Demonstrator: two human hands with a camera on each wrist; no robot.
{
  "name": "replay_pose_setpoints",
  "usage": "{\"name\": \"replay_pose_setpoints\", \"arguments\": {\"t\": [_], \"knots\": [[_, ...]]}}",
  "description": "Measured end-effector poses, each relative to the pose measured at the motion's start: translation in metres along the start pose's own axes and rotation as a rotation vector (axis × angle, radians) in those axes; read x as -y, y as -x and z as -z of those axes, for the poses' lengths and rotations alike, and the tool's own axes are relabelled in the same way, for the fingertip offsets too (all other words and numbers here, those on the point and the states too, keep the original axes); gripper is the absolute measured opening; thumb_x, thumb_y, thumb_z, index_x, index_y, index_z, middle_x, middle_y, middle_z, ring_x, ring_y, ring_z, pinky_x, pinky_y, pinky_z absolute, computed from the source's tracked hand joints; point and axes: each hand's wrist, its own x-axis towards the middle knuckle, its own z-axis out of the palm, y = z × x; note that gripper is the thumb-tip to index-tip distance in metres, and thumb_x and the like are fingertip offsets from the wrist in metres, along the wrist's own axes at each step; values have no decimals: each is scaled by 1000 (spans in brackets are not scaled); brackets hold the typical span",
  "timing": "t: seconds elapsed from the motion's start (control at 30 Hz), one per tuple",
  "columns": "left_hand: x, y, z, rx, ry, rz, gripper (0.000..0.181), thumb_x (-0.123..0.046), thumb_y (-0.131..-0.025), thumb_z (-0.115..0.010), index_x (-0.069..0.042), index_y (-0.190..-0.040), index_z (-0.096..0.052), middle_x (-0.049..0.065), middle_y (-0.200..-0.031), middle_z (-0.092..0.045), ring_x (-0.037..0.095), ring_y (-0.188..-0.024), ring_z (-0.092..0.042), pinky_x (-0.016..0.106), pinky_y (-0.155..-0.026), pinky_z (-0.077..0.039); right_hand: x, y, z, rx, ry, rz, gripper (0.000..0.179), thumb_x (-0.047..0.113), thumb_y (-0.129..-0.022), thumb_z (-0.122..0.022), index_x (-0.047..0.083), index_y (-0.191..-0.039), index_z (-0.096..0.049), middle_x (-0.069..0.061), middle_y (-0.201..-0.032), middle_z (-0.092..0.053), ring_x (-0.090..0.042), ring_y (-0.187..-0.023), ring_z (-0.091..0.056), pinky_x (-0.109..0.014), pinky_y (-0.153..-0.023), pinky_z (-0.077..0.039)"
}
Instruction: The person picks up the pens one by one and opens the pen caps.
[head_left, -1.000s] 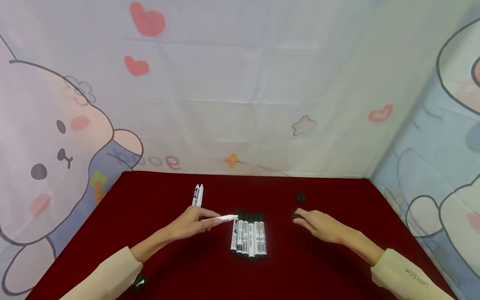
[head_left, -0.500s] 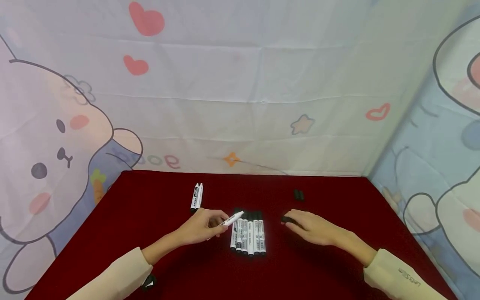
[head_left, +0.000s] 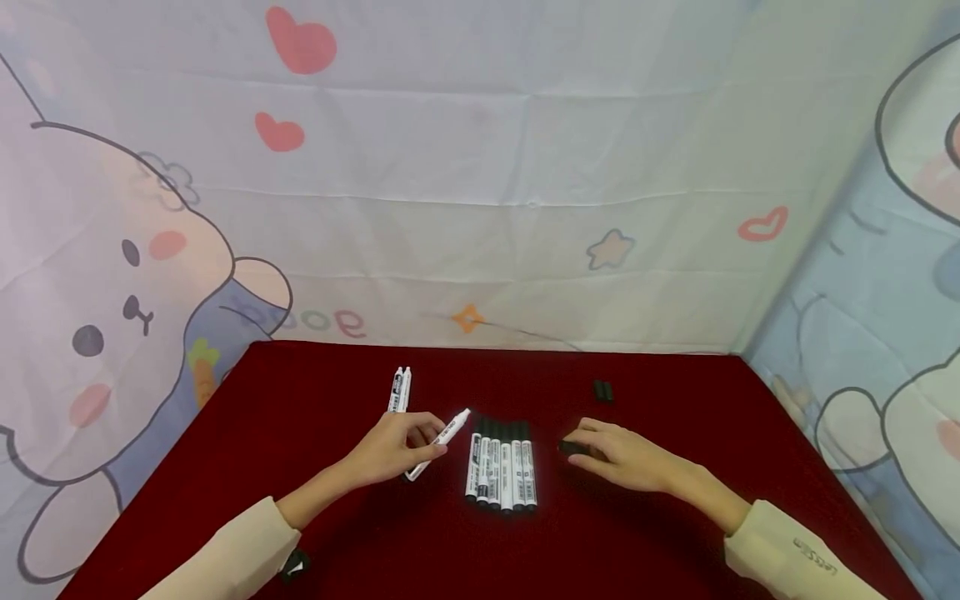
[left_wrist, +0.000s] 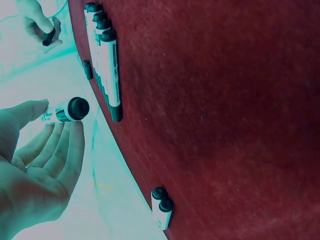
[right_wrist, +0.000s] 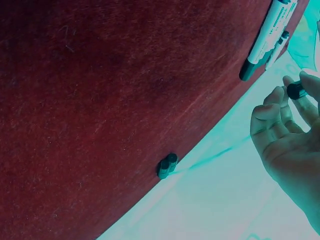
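Note:
My left hand (head_left: 393, 450) pinches an uncapped white marker (head_left: 452, 428) between thumb and fingers. Its bare white tip points up and right, and its black end (left_wrist: 79, 108) faces the left wrist camera. A small black marker cap (head_left: 573, 448) is held in the fingertips of my right hand (head_left: 633, 458); the right wrist view shows this cap (right_wrist: 296, 90) against the thumb. Between the hands lies a row of several capped white markers (head_left: 507, 477), side by side, black caps toward the back. Marker and cap are apart, on opposite sides of the row.
Behind my left hand lie two uncapped markers (head_left: 400, 390) side by side. Two loose black caps (head_left: 603, 391) rest at the back right of the red cloth (head_left: 322, 375). A small black object (head_left: 295, 565) shows beside my left sleeve. A printed curtain (head_left: 525, 167) stands behind.
The held marker has swung from nearly level to tilted up, and its tip has moved left off the row's caps. My right hand has come left toward the row with its cap.

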Motion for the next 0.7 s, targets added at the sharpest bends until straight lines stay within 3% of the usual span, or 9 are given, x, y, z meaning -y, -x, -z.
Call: {"name": "replay_pose_setpoints", "arguments": {"t": [0.13,0.23,0.47,0.7], "knots": [[5,0,4,-41,-4,29,18,-17,-93,-75,-5,-106,-73,3,-86,-73,2,-69,-63,20,-62,-52,0,-2,-1,14,-3,-7,33,34,-107,-54,14,-130,-66,7,-115,-65,2,-89,-53,-25,-84,-54],[9,1,6,-82,42,62,19,-15,-93,-75,-3,-106,-72,8,-87,-73,4,-67,-62,21,-57,-53,0,-3,-2,27,-14,-13,34,33,-107,-54,12,-130,-65,6,-116,-66,2,-89,-53,-25,-84,-54],[16,1,6,-245,110,152,28,-13,-93,-74,3,-116,-69,16,-95,-72,9,-63,-63,23,-54,-53,0,-1,-6,46,-29,-32,35,34,-106,-56,11,-131,-65,5,-117,-68,-2,-96,-59,-28,-87,-56],[36,-5,16,-378,133,213,32,-18,-95,-74,1,-119,-68,20,-100,-72,14,-67,-64,27,-55,-57,-2,-1,-10,66,-36,-25,37,36,-106,-54,11,-131,-65,3,-120,-69,-9,-105,-64,-31,-90,-57]]}}
